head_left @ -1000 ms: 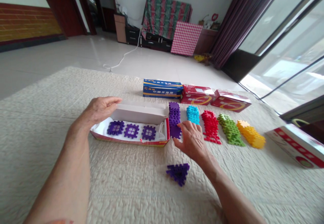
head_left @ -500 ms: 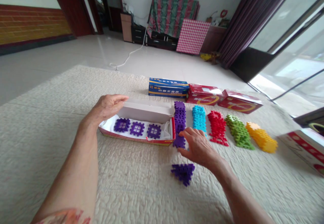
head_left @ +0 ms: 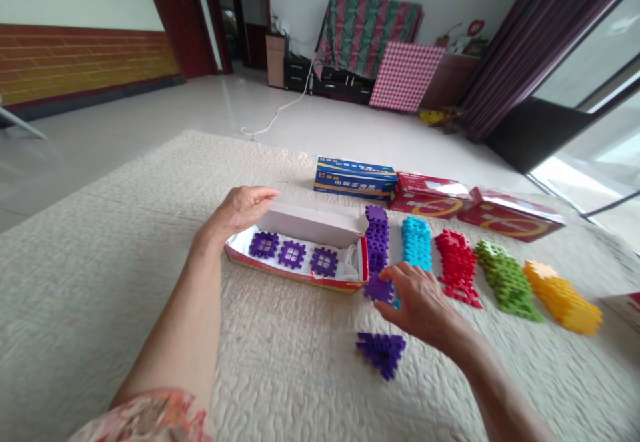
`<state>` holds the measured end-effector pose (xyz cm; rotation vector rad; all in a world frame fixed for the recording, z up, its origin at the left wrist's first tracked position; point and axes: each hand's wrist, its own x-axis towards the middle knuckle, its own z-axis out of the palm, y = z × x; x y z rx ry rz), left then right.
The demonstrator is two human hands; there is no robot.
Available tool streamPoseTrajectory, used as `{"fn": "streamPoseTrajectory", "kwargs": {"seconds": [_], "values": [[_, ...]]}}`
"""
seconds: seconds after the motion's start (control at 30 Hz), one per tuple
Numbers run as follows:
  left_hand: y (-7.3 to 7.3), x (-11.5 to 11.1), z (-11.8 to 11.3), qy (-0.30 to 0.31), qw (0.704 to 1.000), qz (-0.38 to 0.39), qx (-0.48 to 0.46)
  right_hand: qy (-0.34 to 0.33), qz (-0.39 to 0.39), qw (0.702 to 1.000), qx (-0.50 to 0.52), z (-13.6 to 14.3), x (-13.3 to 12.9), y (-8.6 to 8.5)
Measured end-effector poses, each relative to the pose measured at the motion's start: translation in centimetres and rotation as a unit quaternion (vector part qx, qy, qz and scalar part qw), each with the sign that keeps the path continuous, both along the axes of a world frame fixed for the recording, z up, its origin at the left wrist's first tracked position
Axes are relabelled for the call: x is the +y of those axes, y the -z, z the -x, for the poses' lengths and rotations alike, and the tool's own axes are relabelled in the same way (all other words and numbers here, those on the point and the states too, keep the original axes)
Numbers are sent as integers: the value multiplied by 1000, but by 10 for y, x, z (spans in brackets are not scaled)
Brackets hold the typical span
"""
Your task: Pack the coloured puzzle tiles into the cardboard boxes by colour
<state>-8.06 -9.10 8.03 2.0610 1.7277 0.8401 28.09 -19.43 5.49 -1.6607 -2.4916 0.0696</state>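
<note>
A long red cardboard box (head_left: 295, 280) lies open on the quilted cover, its white lid flap (head_left: 315, 219) raised. Inside, three purple lattice tiles (head_left: 292, 254) rest in a row on white lining. My left hand (head_left: 240, 210) is at the box's left end beside the flap, fingers stretched out. Just right of the box runs an overlapping row of purple tiles (head_left: 377, 235). My right hand (head_left: 420, 299) is over its near end, thumb and fingers apart at the nearest purple tile (head_left: 379, 287). Closer to me lies a purple triangular pile of pieces (head_left: 383, 354).
Rows of blue (head_left: 417, 242), red (head_left: 457, 265), green (head_left: 507, 279) and yellow tiles (head_left: 563, 295) extend to the right. Behind them stand a blue box (head_left: 355, 179) and two red boxes (head_left: 429, 195). Another box (head_left: 625, 309) shows at the right edge.
The view has turned left, so everything appears farther right. Both hands keep nearly the same places beside the box and the purple row.
</note>
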Motion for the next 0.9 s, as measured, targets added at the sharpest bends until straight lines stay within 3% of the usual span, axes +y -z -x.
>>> {"fn": "streamPoseTrajectory", "kwargs": {"seconds": [0.17,0.23,0.33,0.43,0.53,0.7,0.9], "values": [[0,1,0,1,1000,3,-5,13,-96,994,52,-4,9,-46],[0,1,0,3,1000,-1,1,-14,-115,989,92,17,16,-64],[1,2,1,9,1000,-9,8,-102,-60,982,145,66,28,-74],[1,2,2,13,1000,-17,11,-133,18,980,147,113,42,-65],[2,2,1,12,1000,-20,7,-138,58,983,108,139,54,-48],[3,2,1,16,1000,-20,-2,-161,64,983,54,147,66,-28],[4,4,2,17,1000,-23,-2,-175,48,983,40,148,67,-22]]}}
